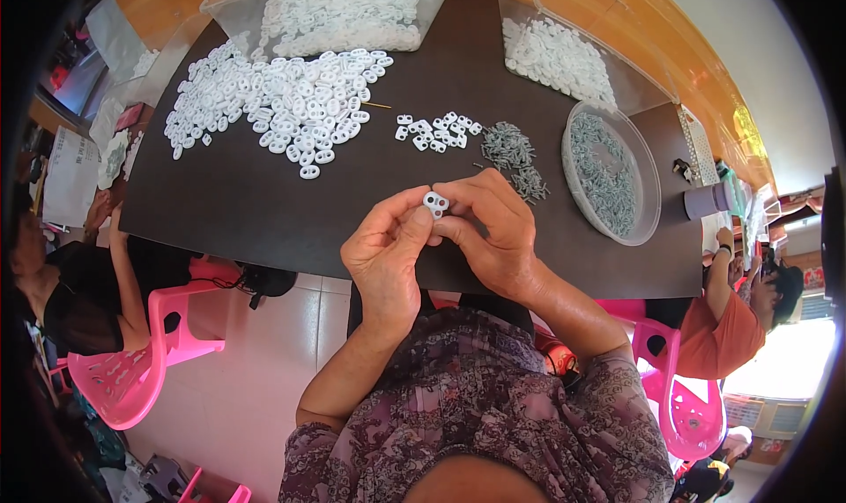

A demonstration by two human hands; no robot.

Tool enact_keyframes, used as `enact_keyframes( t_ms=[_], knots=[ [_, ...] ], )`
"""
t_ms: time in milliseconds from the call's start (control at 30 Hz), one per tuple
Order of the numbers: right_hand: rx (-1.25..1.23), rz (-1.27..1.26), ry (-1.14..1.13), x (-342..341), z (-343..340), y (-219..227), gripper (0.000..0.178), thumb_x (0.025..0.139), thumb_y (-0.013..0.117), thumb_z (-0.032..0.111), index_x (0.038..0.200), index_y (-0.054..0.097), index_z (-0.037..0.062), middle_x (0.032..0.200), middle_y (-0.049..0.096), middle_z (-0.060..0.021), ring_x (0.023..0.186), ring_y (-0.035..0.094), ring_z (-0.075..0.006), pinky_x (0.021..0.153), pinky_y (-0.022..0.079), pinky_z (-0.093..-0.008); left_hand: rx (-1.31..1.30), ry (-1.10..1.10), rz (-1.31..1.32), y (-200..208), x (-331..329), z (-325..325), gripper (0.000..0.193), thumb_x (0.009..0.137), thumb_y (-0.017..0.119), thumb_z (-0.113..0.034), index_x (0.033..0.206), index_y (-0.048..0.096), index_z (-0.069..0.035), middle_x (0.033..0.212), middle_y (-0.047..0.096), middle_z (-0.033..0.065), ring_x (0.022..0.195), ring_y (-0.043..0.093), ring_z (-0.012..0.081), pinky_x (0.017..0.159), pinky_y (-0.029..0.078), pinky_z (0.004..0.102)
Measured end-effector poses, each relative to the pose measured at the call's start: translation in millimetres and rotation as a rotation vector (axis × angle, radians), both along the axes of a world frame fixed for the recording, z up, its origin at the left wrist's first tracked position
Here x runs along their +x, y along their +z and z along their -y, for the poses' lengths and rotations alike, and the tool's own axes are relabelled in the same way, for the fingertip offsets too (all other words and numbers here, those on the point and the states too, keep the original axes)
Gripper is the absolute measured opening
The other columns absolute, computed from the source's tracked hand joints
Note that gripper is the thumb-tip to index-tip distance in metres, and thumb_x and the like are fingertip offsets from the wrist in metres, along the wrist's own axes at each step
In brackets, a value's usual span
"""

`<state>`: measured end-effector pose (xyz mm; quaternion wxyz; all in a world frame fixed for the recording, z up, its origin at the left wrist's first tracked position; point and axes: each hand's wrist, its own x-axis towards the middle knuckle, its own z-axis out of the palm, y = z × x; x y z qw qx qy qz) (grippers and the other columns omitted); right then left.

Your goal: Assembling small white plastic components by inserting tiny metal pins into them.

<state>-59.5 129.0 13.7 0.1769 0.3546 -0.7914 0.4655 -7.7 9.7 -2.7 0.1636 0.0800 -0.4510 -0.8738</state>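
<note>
Above the table's near edge, my left hand and my right hand meet, thumbs and fingertips pinched together. Between them is a small white two-hole plastic piece; a second white part seems to sit against its lower side, partly hidden by my thumbs. Just beyond my hands lies a small group of squarish white pieces with holes. Right of that group is a heap of small grey screw-like pins. A big spread of oval two-hole white pieces covers the far left of the table.
Clear bins of white pieces stand at the back, one bin left of centre and another bin at right. A round clear tray holds more grey pins. A thin brass-coloured stick lies by the spread. People sit on both sides by pink chairs.
</note>
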Motion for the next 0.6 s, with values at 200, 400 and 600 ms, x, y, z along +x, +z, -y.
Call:
enact_keyframes(
  t_ms=[200,400,600],
  knots=[
    [-0.018,0.035,0.009,2.5,0.0,2.7,0.031,0.066,0.070,-0.002,0.096,0.064,0.0009,0.080,0.062,-0.0065,0.069,0.053,-0.0193,0.059,0.044,-0.0298,-0.058,-0.002,-0.091,-6.0,-2.4,1.7,0.022,0.090,0.057,-0.001,0.111,0.061,0.004,0.087,0.056,0.0033,0.070,0.051,0.0081,0.063,0.044,0.0199],
    [-0.078,0.092,0.013,6.8,3.7,3.0,0.030,0.067,0.067,-0.005,0.097,0.064,0.0002,0.078,0.063,-0.0057,0.068,0.053,-0.0184,0.059,0.044,-0.0292,-0.232,0.078,-0.188,-11.2,-1.0,-1.6,0.023,0.091,0.055,-0.003,0.112,0.061,0.004,0.087,0.055,0.0038,0.071,0.051,0.0079,0.063,0.043,0.0202],
    [-0.133,0.063,0.018,10.4,3.5,3.1,0.030,0.068,0.067,-0.005,0.098,0.064,-0.0015,0.079,0.063,-0.0066,0.069,0.053,-0.0185,0.059,0.044,-0.0290,-0.206,0.095,-0.218,-9.8,0.0,-2.5,0.022,0.091,0.057,-0.005,0.110,0.062,0.004,0.085,0.055,0.0034,0.070,0.051,0.0081,0.062,0.043,0.0202]
  ],
)
